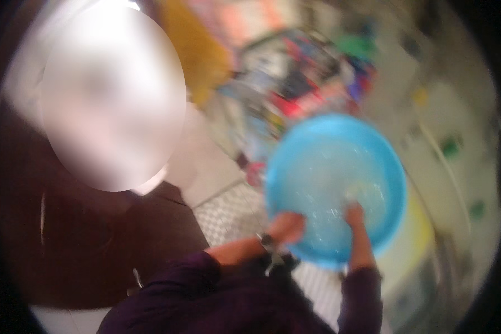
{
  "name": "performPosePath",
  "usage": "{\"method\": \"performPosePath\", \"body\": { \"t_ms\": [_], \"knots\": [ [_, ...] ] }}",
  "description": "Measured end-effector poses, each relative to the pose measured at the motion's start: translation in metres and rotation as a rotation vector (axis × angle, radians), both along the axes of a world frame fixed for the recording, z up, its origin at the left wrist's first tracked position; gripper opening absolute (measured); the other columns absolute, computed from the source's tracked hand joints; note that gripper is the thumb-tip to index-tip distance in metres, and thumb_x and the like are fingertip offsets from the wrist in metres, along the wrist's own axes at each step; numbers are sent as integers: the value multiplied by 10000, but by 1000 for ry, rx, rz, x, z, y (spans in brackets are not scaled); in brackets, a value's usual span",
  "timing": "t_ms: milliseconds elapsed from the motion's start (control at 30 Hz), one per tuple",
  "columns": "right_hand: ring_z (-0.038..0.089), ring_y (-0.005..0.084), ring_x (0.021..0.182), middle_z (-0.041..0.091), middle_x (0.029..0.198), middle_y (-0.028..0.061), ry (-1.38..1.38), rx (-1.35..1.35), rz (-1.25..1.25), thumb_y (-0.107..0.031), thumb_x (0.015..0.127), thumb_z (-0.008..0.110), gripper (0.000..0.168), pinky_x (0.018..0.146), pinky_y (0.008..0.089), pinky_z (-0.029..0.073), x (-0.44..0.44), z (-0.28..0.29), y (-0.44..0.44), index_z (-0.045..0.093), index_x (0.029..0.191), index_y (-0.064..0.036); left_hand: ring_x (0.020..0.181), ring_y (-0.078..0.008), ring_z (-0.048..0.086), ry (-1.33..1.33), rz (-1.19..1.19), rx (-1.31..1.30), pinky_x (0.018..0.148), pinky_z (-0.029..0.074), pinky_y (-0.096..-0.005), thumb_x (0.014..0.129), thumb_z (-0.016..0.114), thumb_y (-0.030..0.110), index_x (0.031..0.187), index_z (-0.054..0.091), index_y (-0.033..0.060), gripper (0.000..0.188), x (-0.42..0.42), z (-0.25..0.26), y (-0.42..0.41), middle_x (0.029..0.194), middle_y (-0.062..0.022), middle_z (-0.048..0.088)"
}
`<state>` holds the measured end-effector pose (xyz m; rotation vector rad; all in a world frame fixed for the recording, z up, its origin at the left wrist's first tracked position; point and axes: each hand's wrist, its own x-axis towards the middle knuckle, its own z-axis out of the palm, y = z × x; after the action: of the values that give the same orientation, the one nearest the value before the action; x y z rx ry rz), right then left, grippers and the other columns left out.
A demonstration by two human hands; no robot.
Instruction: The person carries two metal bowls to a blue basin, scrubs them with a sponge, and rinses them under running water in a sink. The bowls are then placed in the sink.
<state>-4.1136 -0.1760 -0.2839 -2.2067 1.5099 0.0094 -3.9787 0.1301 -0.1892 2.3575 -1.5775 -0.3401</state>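
A round blue plastic basin (pixel 336 123) of cloudy water (pixel 321 175) stands in front of me. My left hand (pixel 290 226), with a dark wristwatch (pixel 266 239) at its wrist, is at the basin's near left side, over or on the rim; its fingers are blurred. Inside the basin, my right hand (pixel 354 213) reaches down to the water, beside a pale yellowish patch (pixel 359 190) that I cannot make out. Blur and water hide whether either hand grips anything.
Beyond the basin lies a blurred heap of mixed colourful items (pixel 296 83). A dark brown surface (pixel 108 250) is at the left, below a large blurred pale oval. Patterned tiles (pixel 229 208) show beside the basin. A pale hose or cord (pixel 444 160) runs along the right, near a yellow object (pixel 415 234).
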Motion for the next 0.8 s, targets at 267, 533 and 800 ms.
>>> {"method": "performPosePath", "body": {
  "t_ms": [267,533,800],
  "knots": [
    [641,371,1194,676,1308,189,342,-428,634,-313,964,602,413,1047,464,505,-107,-105,-48,678,1249,-25,820,-416,717,325,-17,-3,727,561,-525,760,637,65,918,685,4,176,-69,-2,28,847,-209,706],
    [605,374,1269,629,1378,224,39,-276,152,-347,959,609,549,1055,467,490,-68,-45,-66,608,1399,-19,784,-386,719,202,-104,-118,681,558,-521,788,646,109,918,687,26,160,-33,4,6,829,-195,707],
    [659,438,1110,704,1172,244,76,-86,395,-334,971,639,443,947,499,521,-30,62,16,647,1263,-1,906,-390,716,312,-80,173,765,574,-513,931,568,183,1017,684,32,209,-31,48,11,974,-184,725]
  ]
}}
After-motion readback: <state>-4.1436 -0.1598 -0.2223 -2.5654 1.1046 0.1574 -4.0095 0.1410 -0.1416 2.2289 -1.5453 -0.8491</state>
